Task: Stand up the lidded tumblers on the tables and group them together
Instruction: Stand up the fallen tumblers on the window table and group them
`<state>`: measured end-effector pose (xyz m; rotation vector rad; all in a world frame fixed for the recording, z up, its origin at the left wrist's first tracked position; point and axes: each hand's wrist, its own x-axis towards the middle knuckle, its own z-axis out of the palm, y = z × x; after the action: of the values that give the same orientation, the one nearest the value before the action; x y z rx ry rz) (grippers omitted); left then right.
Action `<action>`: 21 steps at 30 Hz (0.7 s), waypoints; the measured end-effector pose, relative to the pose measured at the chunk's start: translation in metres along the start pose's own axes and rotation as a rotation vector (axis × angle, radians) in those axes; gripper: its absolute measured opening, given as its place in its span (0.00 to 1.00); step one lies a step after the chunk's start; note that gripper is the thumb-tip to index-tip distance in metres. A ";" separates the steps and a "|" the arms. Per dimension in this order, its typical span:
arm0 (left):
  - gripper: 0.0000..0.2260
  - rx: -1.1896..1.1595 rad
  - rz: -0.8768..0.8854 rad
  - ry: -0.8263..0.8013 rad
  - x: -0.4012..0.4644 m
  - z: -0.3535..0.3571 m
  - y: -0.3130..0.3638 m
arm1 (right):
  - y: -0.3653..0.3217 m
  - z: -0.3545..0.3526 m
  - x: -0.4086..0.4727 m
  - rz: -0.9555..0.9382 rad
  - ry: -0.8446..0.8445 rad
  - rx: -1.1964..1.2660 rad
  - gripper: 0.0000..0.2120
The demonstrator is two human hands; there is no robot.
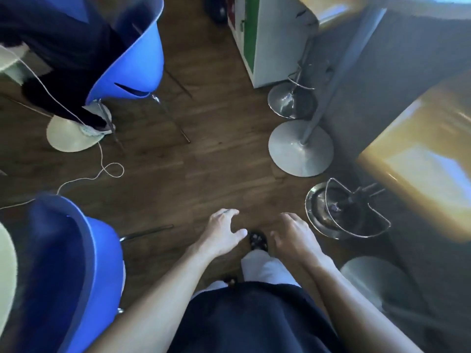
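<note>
No tumbler shows in the head view. I look straight down at a dark wooden floor (pixel 204 154). My left hand (pixel 221 234) hangs over the floor with its fingers spread and nothing in it. My right hand (pixel 293 235) is beside it, fingers loosely curled and apart, also holding nothing. Between the hands I see my foot in a dark sandal (pixel 258 240). A yellow tabletop (pixel 420 169) lies blurred at the right edge, with nothing visible on the part in view.
Blue chairs stand at upper left (pixel 132 59) and lower left (pixel 76 271). Another person's foot rests by a round base (pixel 68 136). A white cable (pixel 107 171) loops on the floor. Bar stool bases (pixel 300 149), (pixel 341 210) and a white-green cabinet (pixel 267 39) are at right.
</note>
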<state>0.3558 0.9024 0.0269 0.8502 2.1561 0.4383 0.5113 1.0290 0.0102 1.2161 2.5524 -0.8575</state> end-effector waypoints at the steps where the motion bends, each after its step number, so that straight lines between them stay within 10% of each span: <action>1: 0.25 -0.001 -0.019 0.006 0.007 -0.006 0.004 | -0.002 -0.007 0.014 -0.021 -0.017 0.000 0.17; 21: 0.25 -0.013 -0.007 0.306 0.181 -0.188 0.055 | -0.123 -0.140 0.261 -0.329 0.043 -0.117 0.22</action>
<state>0.1489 1.0608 0.0825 0.8096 2.4307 0.6112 0.2600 1.2186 0.0720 0.8024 2.8398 -0.7346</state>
